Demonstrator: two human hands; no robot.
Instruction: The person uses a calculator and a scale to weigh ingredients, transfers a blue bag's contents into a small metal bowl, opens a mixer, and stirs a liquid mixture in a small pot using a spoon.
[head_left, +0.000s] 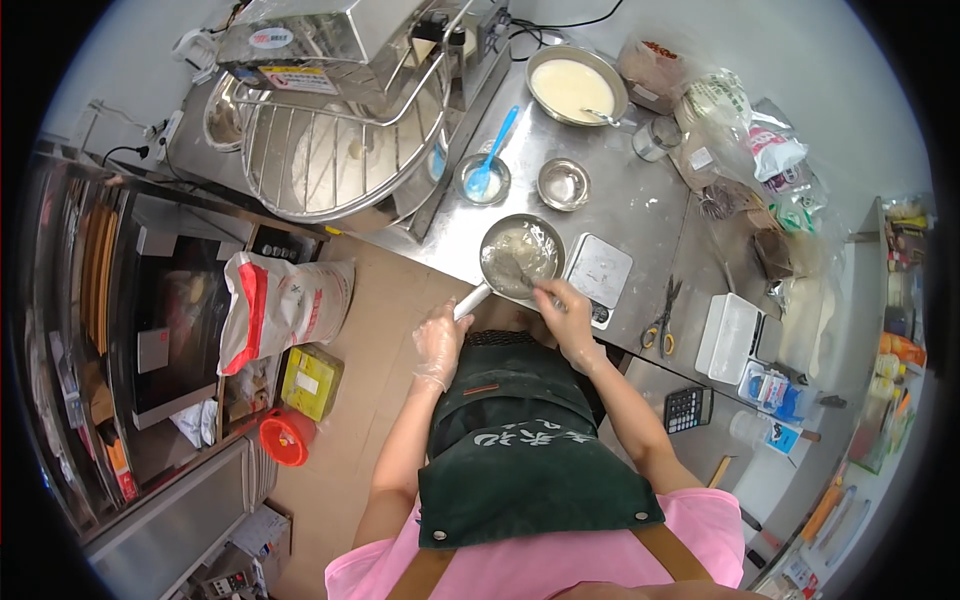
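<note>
A small saucepan (523, 217) stands near the front edge of the steel table, with a pale, glossy, sticky-looking mix inside. Its white handle (471, 301) points towards me, and my left hand (438, 343), in a clear plastic glove, grips it. My right hand (567, 321), also in clear plastic, pinches a thin utensil (512, 268) that dips into the mix; its exact kind is hard to make out. Just right of the pan lies a flat kitchen scale (601, 268). Behind the pan are a small metal bowl (564, 184) and another bowl (460, 186) holding a blue spatula (500, 141) and white matter.
A large mixer (315, 37) with a wire guard stands back left. A wide bowl of cream liquid (576, 84) sits at the back. Scissors (661, 326), a white tray (726, 337) and a calculator (688, 409) lie rightward. A sack (300, 311) and red bucket (286, 436) are left.
</note>
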